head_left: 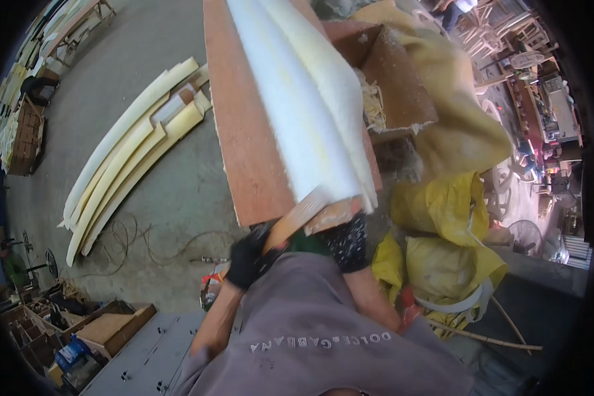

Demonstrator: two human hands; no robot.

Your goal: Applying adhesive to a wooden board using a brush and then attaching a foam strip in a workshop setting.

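Observation:
My left hand (247,257), in a black glove, is closed around a flat tan tool (285,231) that looks like a wide brush. Its pale far end is blurred and lies against the near end of a long piece covered in white padding (287,99). The piece rests on a reddish-brown board (249,138), beside a cream strip of padding (333,72). My right hand (350,247), in a black glove speckled white, is just below the padded piece's bare brown end (335,214). Its fingers are largely hidden there.
Curved cream foam-covered pieces (129,155) lie on the floor at left, near a loose hose (145,247). An open cardboard box (402,86) with scraps stands right of the board. Yellow sacks (442,264) are at right, and a grey cabinet top (152,356) at lower left.

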